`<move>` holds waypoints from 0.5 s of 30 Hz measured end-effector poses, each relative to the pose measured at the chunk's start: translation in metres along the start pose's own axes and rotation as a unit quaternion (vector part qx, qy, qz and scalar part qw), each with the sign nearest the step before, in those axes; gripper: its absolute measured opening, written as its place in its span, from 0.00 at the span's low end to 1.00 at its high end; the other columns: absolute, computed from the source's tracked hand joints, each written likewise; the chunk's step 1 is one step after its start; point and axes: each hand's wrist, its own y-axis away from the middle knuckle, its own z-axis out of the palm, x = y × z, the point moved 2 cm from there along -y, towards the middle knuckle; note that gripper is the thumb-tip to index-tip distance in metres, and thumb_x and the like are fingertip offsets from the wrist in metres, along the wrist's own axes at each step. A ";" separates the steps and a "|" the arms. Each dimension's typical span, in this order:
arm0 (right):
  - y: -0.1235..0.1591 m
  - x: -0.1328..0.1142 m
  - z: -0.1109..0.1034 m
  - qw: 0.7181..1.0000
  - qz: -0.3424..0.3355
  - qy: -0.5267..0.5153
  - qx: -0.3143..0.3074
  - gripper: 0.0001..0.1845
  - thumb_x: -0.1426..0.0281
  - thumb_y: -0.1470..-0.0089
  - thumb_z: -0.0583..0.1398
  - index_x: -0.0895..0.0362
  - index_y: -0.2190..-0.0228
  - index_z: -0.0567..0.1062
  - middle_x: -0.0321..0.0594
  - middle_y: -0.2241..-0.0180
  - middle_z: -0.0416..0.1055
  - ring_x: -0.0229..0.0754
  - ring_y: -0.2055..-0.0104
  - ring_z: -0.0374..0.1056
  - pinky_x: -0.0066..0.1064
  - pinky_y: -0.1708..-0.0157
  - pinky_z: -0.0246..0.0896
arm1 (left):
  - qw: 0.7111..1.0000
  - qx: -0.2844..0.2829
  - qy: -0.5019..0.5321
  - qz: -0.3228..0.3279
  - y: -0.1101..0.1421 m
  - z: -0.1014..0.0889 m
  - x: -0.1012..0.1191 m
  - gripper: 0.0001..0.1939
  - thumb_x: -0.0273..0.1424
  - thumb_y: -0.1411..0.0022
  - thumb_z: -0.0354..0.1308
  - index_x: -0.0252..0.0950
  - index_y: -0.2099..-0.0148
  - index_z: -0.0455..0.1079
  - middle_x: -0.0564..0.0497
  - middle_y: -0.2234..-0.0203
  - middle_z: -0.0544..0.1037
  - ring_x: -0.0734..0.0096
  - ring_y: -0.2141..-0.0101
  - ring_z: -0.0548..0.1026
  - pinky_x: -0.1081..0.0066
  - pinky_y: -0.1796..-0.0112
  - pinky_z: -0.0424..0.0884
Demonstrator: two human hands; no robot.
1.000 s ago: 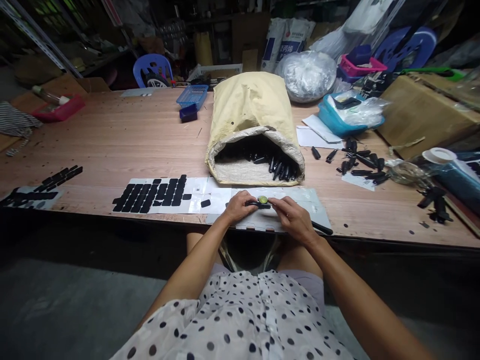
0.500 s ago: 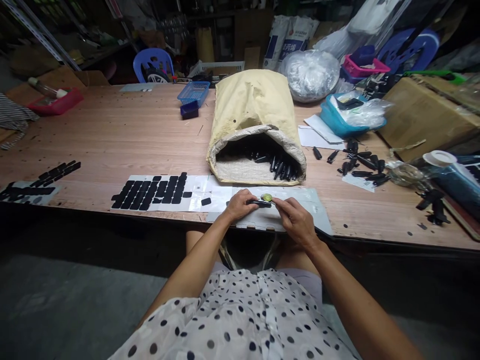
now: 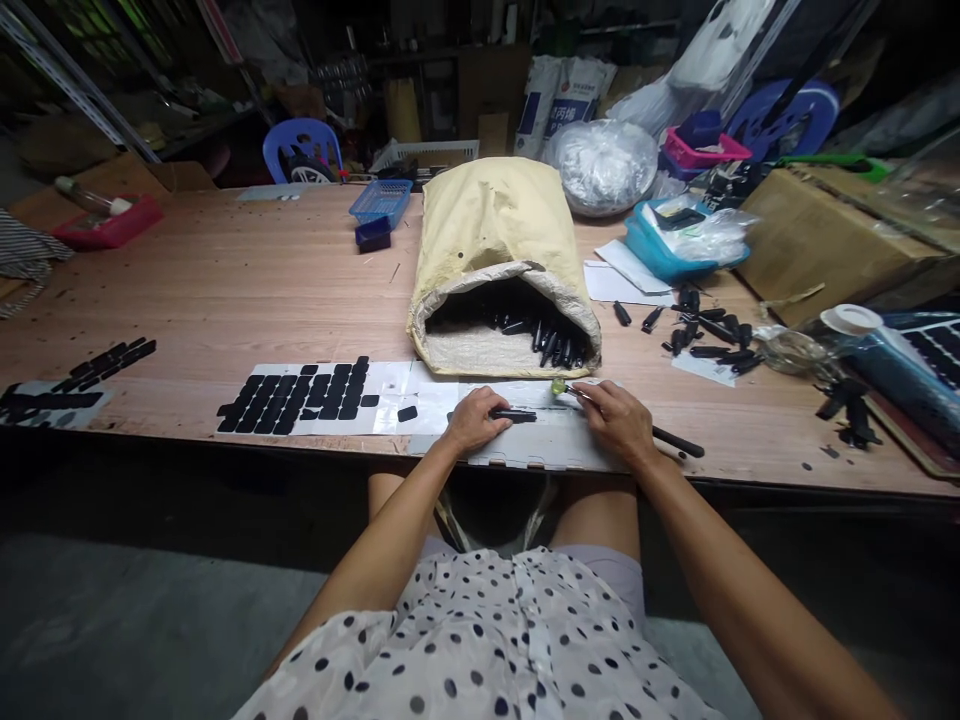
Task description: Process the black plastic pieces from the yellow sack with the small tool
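Observation:
At the front edge of the table, my left hand (image 3: 474, 422) pinches a slim black piece (image 3: 519, 415) against a white sheet (image 3: 495, 448). To the right, my right hand (image 3: 619, 420) is closed round a small hammer (image 3: 679, 441). Its yellow-green head (image 3: 558, 387) is above and to the right of the black piece, apart from it; the dark handle comes out behind the wrist. Just beyond my hands, a cream sack (image 3: 495, 215) lies with its mouth towards me, many shiny black pieces (image 3: 551, 342) inside.
Rows of flat black pads (image 3: 274, 400) lie on white sheets at left. Loose black pieces (image 3: 712, 335) are scattered at right, near a cardboard box (image 3: 832, 230) and a turquoise basin (image 3: 660, 252). Two blue baskets (image 3: 381, 203) stand behind the pads.
My right hand has moved right, and the hammer head has come away from the black piece. My left hand keeps its hold on the piece. The whole view has shifted slightly.

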 end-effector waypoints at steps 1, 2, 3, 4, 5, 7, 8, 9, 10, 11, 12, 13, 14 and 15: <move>-0.002 0.005 0.003 1.000 -0.016 0.004 -0.011 0.17 0.63 0.37 0.52 0.49 0.58 0.81 0.42 0.67 0.74 0.44 0.64 0.66 0.33 0.64 0.59 | 1.000 -0.001 -0.005 0.001 0.001 0.000 0.001 0.09 0.30 0.45 0.66 0.39 0.60 0.77 0.51 0.66 0.73 0.63 0.59 0.71 0.64 0.55 0.69; -0.003 0.008 0.006 0.999 -0.033 0.005 -0.021 0.17 0.63 0.37 0.53 0.49 0.59 0.81 0.43 0.67 0.73 0.44 0.64 0.65 0.34 0.63 0.59 | 1.000 -0.003 -0.009 0.001 0.001 0.000 0.001 0.09 0.31 0.45 0.66 0.40 0.59 0.77 0.51 0.66 0.73 0.63 0.59 0.71 0.64 0.56 0.69; -0.004 0.010 0.009 0.998 -0.047 0.005 -0.029 0.17 0.63 0.37 0.52 0.49 0.60 0.81 0.43 0.67 0.73 0.45 0.64 0.64 0.34 0.62 0.58 | 1.000 -0.006 -0.011 0.001 0.001 0.000 0.001 0.09 0.32 0.44 0.66 0.40 0.59 0.77 0.51 0.66 0.73 0.63 0.59 0.71 0.64 0.56 0.69; -0.004 0.011 0.012 0.998 -0.057 0.005 -0.035 0.17 0.63 0.37 0.52 0.50 0.60 0.81 0.43 0.67 0.73 0.45 0.64 0.64 0.35 0.61 0.58 | 1.000 -0.010 -0.013 0.001 0.001 -0.001 0.000 0.09 0.32 0.44 0.66 0.40 0.58 0.78 0.51 0.66 0.73 0.63 0.59 0.71 0.64 0.56 0.70; -0.004 0.011 0.014 0.997 -0.063 0.007 -0.039 0.18 0.63 0.37 0.52 0.50 0.59 0.81 0.43 0.67 0.72 0.45 0.63 0.63 0.35 0.61 0.58 | 1.000 -0.013 -0.014 0.001 0.001 -0.001 0.000 0.09 0.33 0.43 0.66 0.40 0.58 0.78 0.51 0.66 0.72 0.62 0.59 0.71 0.64 0.56 0.70; -0.003 0.011 0.018 0.997 -0.061 0.014 -0.039 0.18 0.63 0.37 0.51 0.50 0.59 0.81 0.44 0.67 0.71 0.45 0.63 0.62 0.35 0.61 0.57 | 1.000 -0.018 -0.014 0.006 -0.001 -0.003 -0.002 0.08 0.34 0.42 0.64 0.41 0.58 0.78 0.51 0.66 0.72 0.62 0.59 0.71 0.64 0.57 0.70; -0.003 0.010 0.020 0.998 -0.056 0.019 -0.038 0.18 0.64 0.37 0.51 0.50 0.59 0.80 0.44 0.66 0.71 0.45 0.63 0.62 0.35 0.61 0.56 | 1.000 -0.018 -0.014 0.011 -0.002 -0.005 -0.002 0.08 0.34 0.41 0.64 0.41 0.58 0.78 0.50 0.66 0.73 0.62 0.59 0.71 0.64 0.56 0.70; -0.002 0.010 0.021 0.998 -0.052 0.023 -0.037 0.17 0.64 0.37 0.51 0.50 0.58 0.80 0.44 0.66 0.71 0.46 0.62 0.62 0.35 0.61 0.56 | 1.000 -0.017 -0.013 0.018 -0.001 -0.006 -0.001 0.07 0.34 0.40 0.63 0.41 0.59 0.78 0.50 0.65 0.73 0.62 0.59 0.71 0.63 0.56 0.70; -0.002 0.009 0.022 0.998 -0.049 0.027 -0.037 0.17 0.64 0.37 0.51 0.50 0.58 0.80 0.44 0.66 0.71 0.46 0.62 0.61 0.35 0.61 0.55 | 0.999 -0.014 -0.012 0.027 0.001 -0.007 0.001 0.07 0.34 0.40 0.63 0.41 0.59 0.78 0.50 0.65 0.74 0.62 0.58 0.71 0.63 0.55 0.70; -0.002 0.009 0.022 0.998 -0.048 0.031 -0.037 0.17 0.64 0.37 0.51 0.50 0.59 0.80 0.44 0.65 0.71 0.46 0.62 0.61 0.35 0.61 0.55 | 0.999 -0.011 -0.007 0.039 0.005 -0.008 0.005 0.07 0.34 0.39 0.62 0.40 0.58 0.77 0.49 0.64 0.74 0.62 0.59 0.71 0.62 0.54 0.69; -0.002 0.008 0.023 0.998 -0.047 0.035 -0.038 0.17 0.64 0.37 0.51 0.50 0.59 0.80 0.44 0.65 0.70 0.46 0.62 0.61 0.35 0.61 0.55 | 0.999 -0.013 0.002 0.053 0.013 -0.007 0.010 0.08 0.34 0.38 0.61 0.40 0.58 0.77 0.49 0.64 0.75 0.62 0.59 0.72 0.62 0.54 0.69; -0.002 0.008 0.023 0.997 -0.047 0.039 -0.039 0.17 0.64 0.37 0.51 0.51 0.59 0.80 0.44 0.65 0.70 0.45 0.62 0.61 0.35 0.61 0.55 | 0.997 -0.023 0.015 0.070 0.023 -0.004 0.015 0.09 0.34 0.37 0.59 0.39 0.56 0.76 0.48 0.63 0.76 0.62 0.59 0.72 0.63 0.54 0.69; -0.002 0.007 0.023 0.997 -0.046 0.043 -0.040 0.17 0.64 0.37 0.52 0.51 0.59 0.80 0.43 0.66 0.70 0.45 0.62 0.61 0.35 0.61 0.55 | 0.995 -0.046 0.029 0.089 0.036 0.000 0.022 0.10 0.35 0.35 0.58 0.39 0.55 0.76 0.47 0.63 0.77 0.63 0.59 0.73 0.63 0.54 0.70; -0.002 0.007 0.023 0.997 -0.045 0.048 -0.040 0.17 0.64 0.37 0.52 0.51 0.59 0.80 0.43 0.66 0.70 0.45 0.62 0.61 0.35 0.61 0.55 | 0.990 -0.080 0.043 0.105 0.051 0.006 0.027 0.11 0.36 0.34 0.56 0.39 0.54 0.75 0.47 0.63 0.78 0.63 0.60 0.74 0.65 0.55 0.70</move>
